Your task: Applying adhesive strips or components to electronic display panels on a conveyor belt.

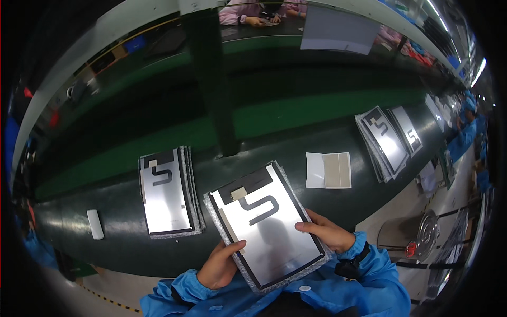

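Both my hands grip a display panel (288, 248) with a silver back, a black strip along its far end, a dark S-shaped mark and a small tan patch. Under it lies bubble wrap; whether more panels are beneath, I cannot tell. My left hand (219, 265) closes on the near left edge, thumb on top. On the right edge, my right hand (330, 232) presses its thumb over the rim, its fingers underneath. The panel tilts at the table's near edge. Just left of it stands a stack of similar panels (168, 203) layered with bubble wrap.
A white and beige pad (337, 171) lies right of centre on the dark green table (121, 193). Farther right sit more panel stacks (388, 142). A small white block (95, 224) is at the left. A post (208, 79) rises beyond. Other people work across and to the right.
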